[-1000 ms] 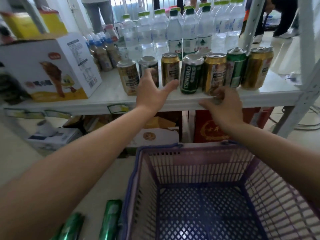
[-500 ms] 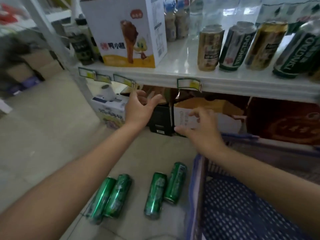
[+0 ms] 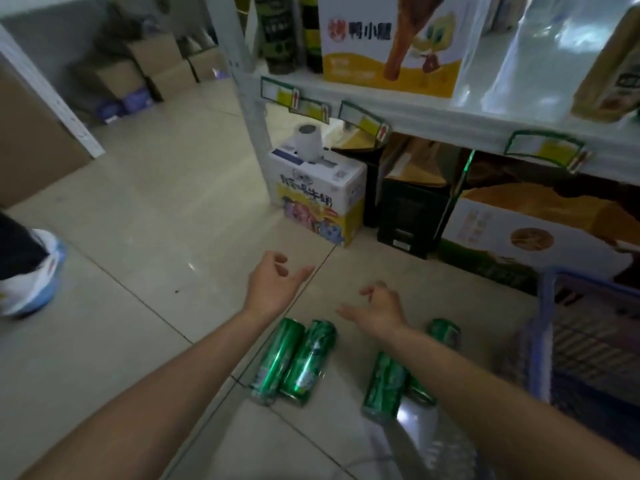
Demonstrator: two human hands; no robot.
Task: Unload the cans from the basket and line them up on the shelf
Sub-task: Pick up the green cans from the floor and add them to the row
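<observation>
Green cans: four slim green cans lie on their sides on the pale tiled floor (image 3: pixel 145 209), low in the view and left of the basket.
Left pair: the first can (image 3: pixel 277 362) and the second can (image 3: pixel 309 363) lie side by side and touching, long axes running away from the viewer.
Right pair: the third can (image 3: pixel 383 388) lies just right of the left pair, with a gap of floor between; the fourth can (image 3: pixel 443 332) lies beside it, its middle hidden under the right forearm.
Left hand: the left hand (image 3: pixel 273 285) is above the floor beyond the far end of the left pair, palm turned inward, fingers loosely spread and gently curled, holding nothing.
Right hand: the right hand (image 3: pixel 379 311) is between the two pairs of cans, back of the hand up, fingers relaxed and slightly parted, holding nothing.
Basket: a blue plastic basket (image 3: pixel 547 341) with lattice walls sits at the right edge, just beside the fourth can; little of its inside shows.
Shelf: a white metal shelf (image 3: pixel 478 124) crosses the upper right, price tags clipped along its front edge.
On the shelf: a white and yellow carton (image 3: pixel 391 39) with a cartoon duck; a tan can (image 3: pixel 613 74) at the far right, partly cut off.
Under the shelf: a small printed carton (image 3: pixel 318 199) stands on the floor, with darker boxes to its right.
Far left: a white and blue shoe (image 3: pixel 33 271) at the edge of the picture.
</observation>
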